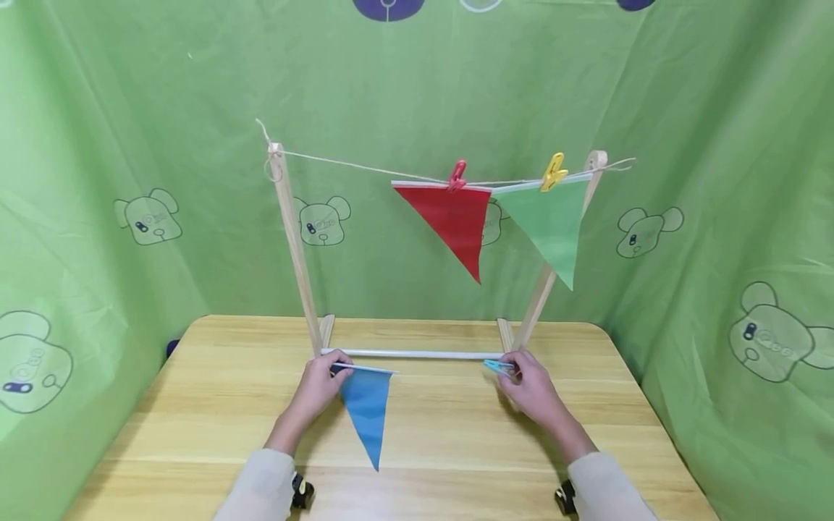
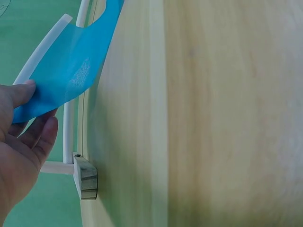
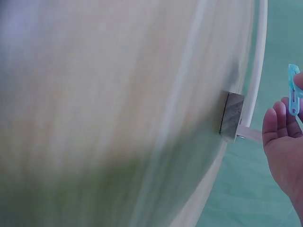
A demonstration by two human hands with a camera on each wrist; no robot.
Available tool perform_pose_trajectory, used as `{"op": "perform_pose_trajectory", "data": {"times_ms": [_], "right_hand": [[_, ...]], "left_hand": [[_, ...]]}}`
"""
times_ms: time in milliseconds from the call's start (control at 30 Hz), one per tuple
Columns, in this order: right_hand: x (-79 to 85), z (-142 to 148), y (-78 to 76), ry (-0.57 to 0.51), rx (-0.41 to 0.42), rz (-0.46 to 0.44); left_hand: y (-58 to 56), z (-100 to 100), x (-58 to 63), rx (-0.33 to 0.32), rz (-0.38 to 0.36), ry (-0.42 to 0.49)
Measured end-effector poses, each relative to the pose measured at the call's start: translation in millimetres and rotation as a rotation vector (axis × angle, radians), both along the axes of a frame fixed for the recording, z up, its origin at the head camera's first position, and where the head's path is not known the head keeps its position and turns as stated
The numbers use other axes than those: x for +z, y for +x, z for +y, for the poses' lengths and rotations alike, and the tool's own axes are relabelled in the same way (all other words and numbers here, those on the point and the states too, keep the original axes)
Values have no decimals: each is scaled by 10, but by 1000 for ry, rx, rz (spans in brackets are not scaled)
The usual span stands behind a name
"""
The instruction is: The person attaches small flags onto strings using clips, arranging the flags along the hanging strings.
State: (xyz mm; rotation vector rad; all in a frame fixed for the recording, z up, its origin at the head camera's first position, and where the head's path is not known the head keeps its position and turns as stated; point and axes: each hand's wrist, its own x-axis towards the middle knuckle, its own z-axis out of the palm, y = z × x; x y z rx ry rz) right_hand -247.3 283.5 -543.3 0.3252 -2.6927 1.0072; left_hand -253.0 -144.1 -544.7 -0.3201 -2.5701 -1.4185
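Observation:
A blue triangular pennant (image 1: 368, 409) with a white top edge hangs from my left hand (image 1: 321, 380), which pinches it by its left corner. In the left wrist view the thumb lies on top of the blue cloth (image 2: 61, 66) and the fingers are beneath. My right hand (image 1: 531, 383) holds a light blue clothespin (image 1: 498, 367) between thumb and fingers; the same clothespin (image 3: 294, 90) shows at the right edge of the right wrist view. Above, a red pennant (image 1: 459, 221) and a green pennant (image 1: 550, 221) hang on a string (image 1: 352, 165), held by a red clothespin (image 1: 458, 175) and a yellow clothespin (image 1: 554, 172).
The string runs between a left wooden post (image 1: 293, 239) and a right wooden post (image 1: 537, 304). A white bar (image 1: 417, 354) joins the posts low down, near the back of the wooden table (image 1: 449, 441). Green curtain (image 1: 404, 87) surrounds the table's back and sides.

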Motion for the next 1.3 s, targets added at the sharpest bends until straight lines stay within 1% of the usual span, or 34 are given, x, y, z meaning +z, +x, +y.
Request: {"op": "perform_pose_trajectory", "data": {"times_ms": [133,200,367,500,633,767,900,1000,1200,1300], "right_hand": [[34,-14,41,-9,-9,2],[57,-29,64,-13,-4,4],[95,-66,102,-22,7,1],[111,-91,114,-39,13,-4],[135,-111,126,-55,8,18],[157,-124,135,-57,-5,55],[185,-151,145,-52,-9,81],[216,-174,147,-57,2,93],[289,-226,161,-78,-5,85],[335,-252,174,-88,-14,79]], "left_hand": [[13,18,19,6,-10,37],[17,25,28,8,-4,43],[23,45,63,-10,0,57],[32,69,99,-22,-15,85],[48,98,134,-18,-38,139],[57,120,151,-5,-46,179],[59,124,163,-1,-52,178],[63,127,176,-10,-49,179],[72,143,222,-39,-49,210],[83,157,260,-40,-59,218]]}}
